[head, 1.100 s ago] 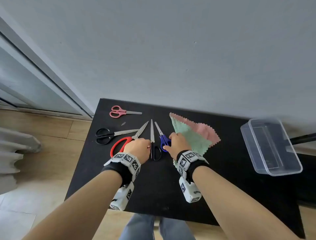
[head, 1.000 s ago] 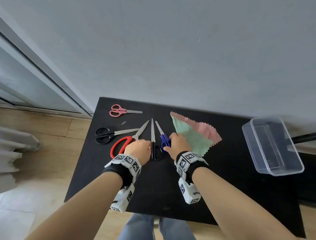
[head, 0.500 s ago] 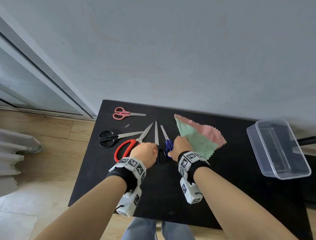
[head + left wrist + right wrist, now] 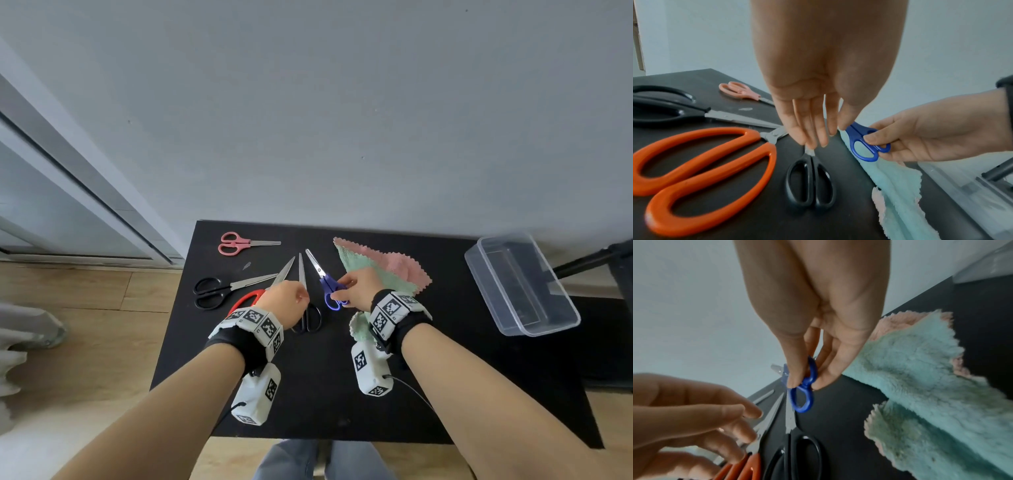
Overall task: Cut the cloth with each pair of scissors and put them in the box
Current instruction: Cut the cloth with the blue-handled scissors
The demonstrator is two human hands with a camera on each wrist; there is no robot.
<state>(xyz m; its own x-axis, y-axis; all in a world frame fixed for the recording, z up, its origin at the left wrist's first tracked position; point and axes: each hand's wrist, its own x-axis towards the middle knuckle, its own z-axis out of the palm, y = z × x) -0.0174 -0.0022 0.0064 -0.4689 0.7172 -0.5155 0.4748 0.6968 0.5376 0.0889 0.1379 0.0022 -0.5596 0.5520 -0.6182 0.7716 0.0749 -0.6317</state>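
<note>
Closest to the person, the left hand (image 4: pixel 286 298) hangs over the black table (image 4: pixel 329 394) with its fingers straight and close together, tips down on the blades of the small black scissors (image 4: pixel 810 181), just above the handles; it curls round nothing. Beside it lie the big orange scissors (image 4: pixel 701 162), flat and untouched.

A little further on, the right hand (image 4: pixel 359 287) pinches the blue scissors (image 4: pixel 327 284) by their handle loops, thumb on one side and fingers on the other. The loops appear lifted off the table; whether the blade tips are clear of it I cannot tell. They look light and small, hard plastic at the handle and smooth metal at the blade, so the loops are the sensible place to hold. To cut, I would guess the fingers must go through the loops rather than pinch them from outside.

The cloth (image 4: pixel 383 270) lies just right of that hand, green over pink, fluffy with zigzag edges. It looks soft and limp, likely to sag unless the other hand keeps an edge taut.

Further back lie long black scissors (image 4: pixel 226 289) and pink scissors (image 4: pixel 239 244). The clear plastic box (image 4: pixel 524 284) sits well apart at the far right with no scissors in it.
</note>
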